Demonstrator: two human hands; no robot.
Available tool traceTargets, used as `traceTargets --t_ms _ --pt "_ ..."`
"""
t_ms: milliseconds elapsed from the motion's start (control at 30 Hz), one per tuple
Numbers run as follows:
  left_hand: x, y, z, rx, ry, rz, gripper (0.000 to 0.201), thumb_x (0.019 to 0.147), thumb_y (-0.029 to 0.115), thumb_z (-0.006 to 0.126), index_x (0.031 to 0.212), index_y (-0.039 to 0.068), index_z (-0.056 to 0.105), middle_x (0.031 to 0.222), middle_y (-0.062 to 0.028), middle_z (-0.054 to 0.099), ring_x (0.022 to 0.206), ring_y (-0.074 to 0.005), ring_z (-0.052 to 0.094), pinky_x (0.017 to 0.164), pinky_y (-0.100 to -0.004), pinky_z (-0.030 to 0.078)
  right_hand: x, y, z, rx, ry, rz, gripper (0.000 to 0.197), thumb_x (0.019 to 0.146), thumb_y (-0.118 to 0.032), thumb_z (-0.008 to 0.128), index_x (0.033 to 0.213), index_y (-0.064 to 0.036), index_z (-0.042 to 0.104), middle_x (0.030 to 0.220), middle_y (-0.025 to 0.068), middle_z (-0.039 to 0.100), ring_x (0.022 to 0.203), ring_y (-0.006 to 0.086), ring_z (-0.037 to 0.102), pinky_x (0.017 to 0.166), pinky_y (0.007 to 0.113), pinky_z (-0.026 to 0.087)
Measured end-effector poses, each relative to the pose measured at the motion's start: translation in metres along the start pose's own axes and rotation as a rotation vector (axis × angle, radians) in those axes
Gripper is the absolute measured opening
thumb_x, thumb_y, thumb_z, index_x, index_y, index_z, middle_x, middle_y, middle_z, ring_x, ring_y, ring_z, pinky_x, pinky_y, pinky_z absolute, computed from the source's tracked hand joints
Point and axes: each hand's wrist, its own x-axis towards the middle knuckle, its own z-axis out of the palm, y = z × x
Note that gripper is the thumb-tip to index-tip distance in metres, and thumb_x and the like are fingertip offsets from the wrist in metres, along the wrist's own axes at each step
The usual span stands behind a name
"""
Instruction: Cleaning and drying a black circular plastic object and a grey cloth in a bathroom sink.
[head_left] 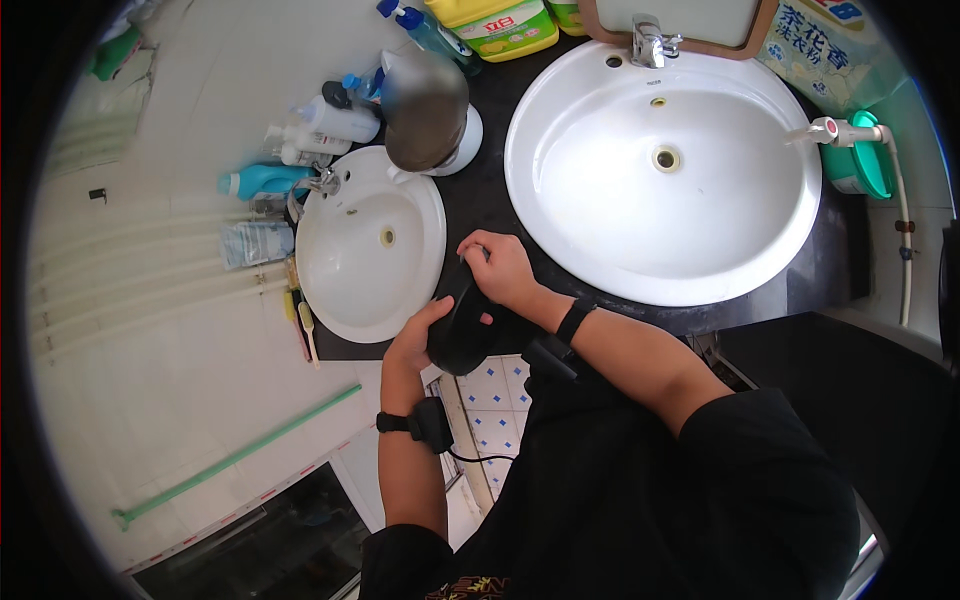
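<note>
Over the dark counter edge between two white basins, both my hands are on a smooth black rounded object (462,325), long and rather shoe-like in outline; its exact kind I cannot make out. My left hand (412,338) grips its near left side, thumb along the edge. Closed round its far end is my right hand (500,270), fingers bent in; what lies in the pinch is hidden. A fingertip shows against the object's right side. Just left of the object is the small white basin (345,290), and the large white basin (600,240) lies to the right.
Behind the small basin, several bottles (340,120), a white pitcher (465,140) and a brown bowl-like vessel (425,130) crowd the counter. Toothbrushes (305,325) lie at its left. A tap (650,45) and a wall valve with pipe (840,130) border the large basin.
</note>
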Motion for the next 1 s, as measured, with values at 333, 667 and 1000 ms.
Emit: traceTargets --t_ms 333,667,1000 --pt "-0.007 -0.023 -0.014 0.005 0.055 0.060 0.056 0.086 0.022 0.062 0.133 -0.003 0.046 0.123 -0.0154 0.061 0.110 -0.0274 0.062 0.098 -0.0385 0.049 -0.012 -0.028 0.012 -0.110 -0.104 -0.536 0.009 0.073 -0.014 0.060 0.071 -0.0087 0.068 0.070 0.0061 0.067 0.071 0.0253 0.065 0.071 0.038 0.051" --pt "-0.030 -0.033 0.023 -0.161 -0.097 0.422 0.073 0.078 0.031 0.066 0.137 -0.006 0.042 0.132 -0.0224 0.055 0.116 -0.0368 0.058 0.103 -0.0451 0.045 0.021 -0.032 -0.017 0.083 -0.183 -0.001 0.023 0.087 -0.017 0.051 0.091 -0.0031 0.069 0.078 0.0115 0.067 0.075 0.0258 0.064 0.073 0.035 0.050" --pt "-0.027 -0.022 0.034 -0.687 0.093 0.710 0.064 0.095 0.051 0.040 0.140 0.006 0.045 0.141 -0.0178 0.048 0.127 -0.0347 0.048 0.108 -0.0497 0.038 0.021 -0.031 -0.036 0.067 -0.232 0.131 0.033 0.095 -0.022 0.051 0.118 -0.0006 0.061 0.099 0.0140 0.068 0.090 0.0215 0.064 0.085 0.033 0.047"
